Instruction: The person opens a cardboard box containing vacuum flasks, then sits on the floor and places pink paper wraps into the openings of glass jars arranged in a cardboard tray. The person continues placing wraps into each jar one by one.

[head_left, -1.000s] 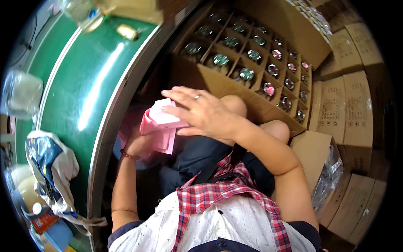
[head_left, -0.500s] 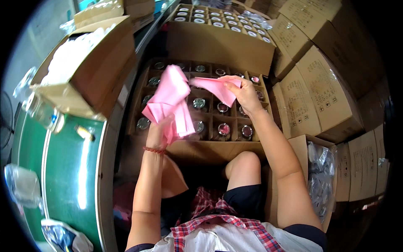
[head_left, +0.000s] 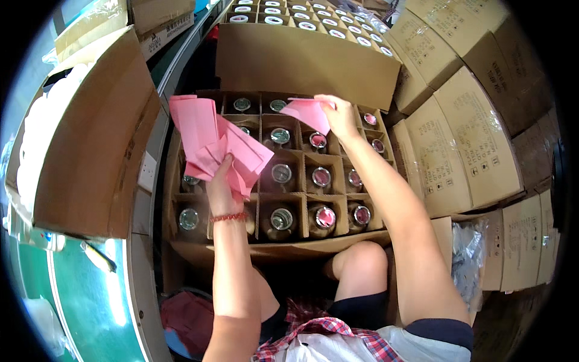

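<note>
My left hand [head_left: 222,181], with a red beaded bracelet at the wrist, is closed around a loose bundle of pink paper sheets [head_left: 202,130]. The bundle fans out over the left part of a divided carton [head_left: 283,248]. Farther right, my right hand [head_left: 339,117] pinches a single pink sheet [head_left: 309,114] by its upper right corner, above the jars at the carton's back. Glass jars stand upright in the cells, their round mouths facing up. Pink shows inside several on the right, such as a front jar [head_left: 325,217]. Clear-looking jars, like one [head_left: 281,219], stand farther left.
Behind stands another carton [head_left: 307,60] of jars with white-ringed tops. Stacked closed cartons [head_left: 464,139] line the right. An open box [head_left: 96,139] of white items rests on the green table [head_left: 90,289] at left. Clear plastic packs [head_left: 467,253] fill a box beside my right arm.
The view has shifted, and the carton appears larger and nearer. My left hand's bundle has swung left and spread wider. My right hand still pinches its sheet, now slightly higher in the picture.
</note>
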{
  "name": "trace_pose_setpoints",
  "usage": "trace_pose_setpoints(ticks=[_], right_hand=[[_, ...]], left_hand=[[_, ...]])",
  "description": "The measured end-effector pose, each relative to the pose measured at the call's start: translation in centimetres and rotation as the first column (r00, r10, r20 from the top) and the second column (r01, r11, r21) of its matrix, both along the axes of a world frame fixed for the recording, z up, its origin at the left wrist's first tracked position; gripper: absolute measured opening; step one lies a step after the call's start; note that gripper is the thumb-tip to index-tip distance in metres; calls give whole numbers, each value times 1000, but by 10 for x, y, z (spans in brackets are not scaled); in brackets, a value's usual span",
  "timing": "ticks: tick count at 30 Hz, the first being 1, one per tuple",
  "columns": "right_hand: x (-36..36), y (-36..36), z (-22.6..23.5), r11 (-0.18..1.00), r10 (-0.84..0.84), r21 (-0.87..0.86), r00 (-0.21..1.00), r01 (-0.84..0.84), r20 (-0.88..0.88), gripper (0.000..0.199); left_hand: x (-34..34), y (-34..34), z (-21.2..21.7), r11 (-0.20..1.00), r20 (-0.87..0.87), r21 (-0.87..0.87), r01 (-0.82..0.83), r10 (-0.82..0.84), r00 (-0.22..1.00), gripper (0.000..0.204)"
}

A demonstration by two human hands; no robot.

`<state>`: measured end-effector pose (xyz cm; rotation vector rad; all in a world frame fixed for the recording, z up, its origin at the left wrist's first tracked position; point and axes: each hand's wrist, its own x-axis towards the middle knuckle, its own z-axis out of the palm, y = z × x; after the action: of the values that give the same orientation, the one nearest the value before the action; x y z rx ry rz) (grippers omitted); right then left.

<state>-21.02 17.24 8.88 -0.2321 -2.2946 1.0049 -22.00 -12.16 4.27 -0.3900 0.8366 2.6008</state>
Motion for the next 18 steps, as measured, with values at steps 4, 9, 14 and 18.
trace_pose_setpoints(ticks=[4,9,14,18], right_hand=[[-76,0,-16,935,22,353,1000,-25,11,20],[-121,-7,-63,530,-103,784,893,-323,438,11],[-151,-16,-61,330,-269,863,838,-382,474,14],[-159,-11,-60,723,-248,571,626,-388,740,34]], left_hand=[[-6,4,6,982,-34,-57,-177,176,984,42],[-14,7,14,980,11,-59,-187,188,982,45],[-18,3,8,987,36,-57,-149,151,988,45],[-17,-1,9,991,64,-21,-135,136,989,48]])
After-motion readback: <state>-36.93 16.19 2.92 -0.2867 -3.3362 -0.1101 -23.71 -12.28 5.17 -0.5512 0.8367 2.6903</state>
